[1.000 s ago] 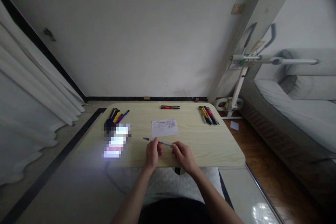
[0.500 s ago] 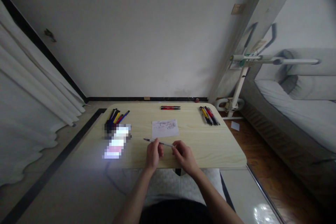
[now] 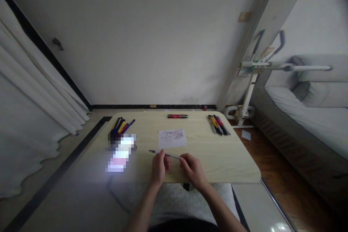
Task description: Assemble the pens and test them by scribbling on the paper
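A slim pen (image 3: 172, 156) lies crosswise between my two hands above the near part of the table. My left hand (image 3: 160, 168) pinches it near its dark end, which sticks out to the left. With thumb and fingers closed, my right hand (image 3: 192, 169) grips the pen's other end. Just beyond my hands, a white sheet of paper (image 3: 172, 139) with dark and reddish scribbles rests flat on the table. Farther back, two red-and-black pens (image 3: 177, 116) lie side by side.
On the pale wooden table (image 3: 228, 163), several pens (image 3: 219, 125) lie bunched at the right and several markers or pens (image 3: 122, 126) at the left. A bright, pixelated device (image 3: 121, 154) sits at the left. A wall (image 3: 163, 43) rises behind the table.
The camera view has tilted up slightly, so everything sits a little lower in the picture. Both hands still hold the pen in nearly the same pose.
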Motion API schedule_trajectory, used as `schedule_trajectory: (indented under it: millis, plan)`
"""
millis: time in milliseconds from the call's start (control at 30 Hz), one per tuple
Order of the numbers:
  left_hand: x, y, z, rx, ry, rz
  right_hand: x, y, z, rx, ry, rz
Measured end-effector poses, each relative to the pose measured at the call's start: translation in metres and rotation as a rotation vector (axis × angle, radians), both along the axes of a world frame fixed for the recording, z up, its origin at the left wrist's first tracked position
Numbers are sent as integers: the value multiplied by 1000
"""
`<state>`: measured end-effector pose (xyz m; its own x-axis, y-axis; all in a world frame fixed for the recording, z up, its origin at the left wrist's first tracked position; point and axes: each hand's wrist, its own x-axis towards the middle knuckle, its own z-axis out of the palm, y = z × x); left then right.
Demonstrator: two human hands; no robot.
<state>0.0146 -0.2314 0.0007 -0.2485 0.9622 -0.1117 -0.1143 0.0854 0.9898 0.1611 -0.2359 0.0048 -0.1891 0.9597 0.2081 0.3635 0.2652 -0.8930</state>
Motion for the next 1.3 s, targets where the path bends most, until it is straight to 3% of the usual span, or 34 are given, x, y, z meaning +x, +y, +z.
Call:
schedule_trajectory:
  millis: [400, 833, 1300]
  plan:
    - [0, 0, 1, 44, -8, -63, 1, -2, 2, -1, 11, 7]
    - [2, -1, 8, 55, -29, -39, 0, -2, 1, -24, 48, 4]
    - [0, -2, 4, 28, -5, -30, 0, 0, -3, 8, -24, -18]
